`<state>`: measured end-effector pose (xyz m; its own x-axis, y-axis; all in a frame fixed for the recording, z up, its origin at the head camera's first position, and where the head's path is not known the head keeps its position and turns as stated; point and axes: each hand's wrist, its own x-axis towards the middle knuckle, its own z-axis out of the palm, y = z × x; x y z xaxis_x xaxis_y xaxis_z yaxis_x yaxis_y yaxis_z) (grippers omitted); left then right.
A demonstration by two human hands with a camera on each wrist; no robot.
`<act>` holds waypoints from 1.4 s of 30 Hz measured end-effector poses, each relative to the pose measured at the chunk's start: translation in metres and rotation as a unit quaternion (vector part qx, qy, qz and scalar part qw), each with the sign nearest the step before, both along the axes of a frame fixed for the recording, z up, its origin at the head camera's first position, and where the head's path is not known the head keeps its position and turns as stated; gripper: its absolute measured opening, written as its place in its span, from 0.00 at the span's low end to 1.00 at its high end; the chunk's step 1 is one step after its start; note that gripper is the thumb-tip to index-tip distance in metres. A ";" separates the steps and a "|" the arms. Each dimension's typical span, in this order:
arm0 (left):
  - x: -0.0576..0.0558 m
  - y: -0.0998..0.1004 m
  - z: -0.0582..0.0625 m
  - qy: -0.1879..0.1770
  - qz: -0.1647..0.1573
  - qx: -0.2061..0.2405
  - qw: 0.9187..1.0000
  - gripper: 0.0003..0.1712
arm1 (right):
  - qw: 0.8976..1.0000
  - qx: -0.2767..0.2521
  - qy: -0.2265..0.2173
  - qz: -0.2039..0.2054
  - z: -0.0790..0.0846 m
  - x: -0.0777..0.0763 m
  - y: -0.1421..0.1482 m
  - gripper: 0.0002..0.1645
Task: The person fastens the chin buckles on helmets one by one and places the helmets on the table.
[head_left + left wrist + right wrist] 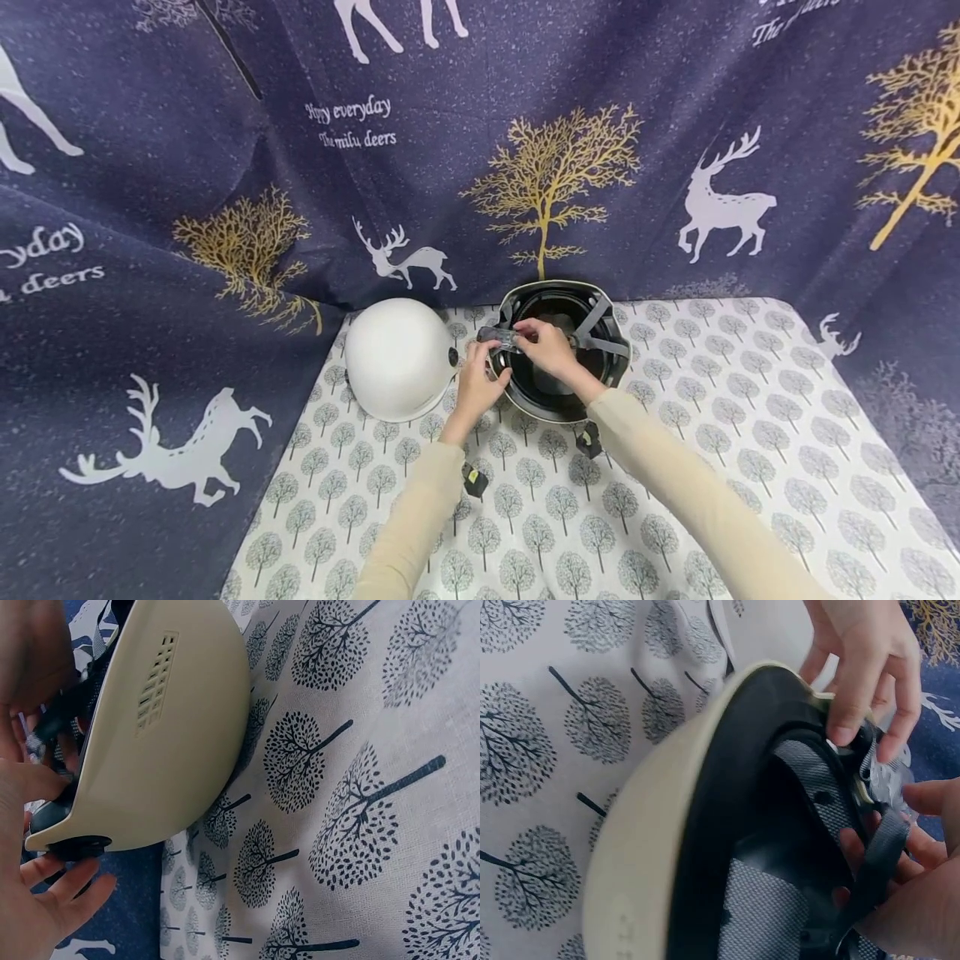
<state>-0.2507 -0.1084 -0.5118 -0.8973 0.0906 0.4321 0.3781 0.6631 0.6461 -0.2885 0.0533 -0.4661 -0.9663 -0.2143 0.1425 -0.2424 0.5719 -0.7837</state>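
A cream helmet with a black lining lies upside down, its opening facing up. In the head view my left hand is at the helmet's left rim. Its thumb and fingers grip the edge beside a black round knob, as the left wrist view shows. My right hand reaches over the opening and pinches the grey chin strap close to the left hand. A clear plastic piece hangs by the strap between both hands; its exact shape is unclear.
A second, white helmet sits dome up to the left of the first. Both are on a tree-patterned tablecloth. A dark blue curtain with deer and trees hangs behind and along the left side.
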 end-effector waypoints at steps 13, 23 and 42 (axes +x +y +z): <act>0.002 -0.001 0.002 -0.057 -0.004 0.043 0.997 0.31 | 0.999 0.018 0.003 -0.037 -0.003 0.007 0.005 0.10; -0.002 -0.004 0.000 -0.038 0.003 0.070 0.997 0.32 | 0.998 0.014 0.013 -0.052 0.000 0.006 0.014 0.09; -0.011 -0.009 0.009 -0.108 0.029 0.170 0.979 0.30 | 0.998 -0.032 0.023 -0.054 0.011 0.005 0.034 0.09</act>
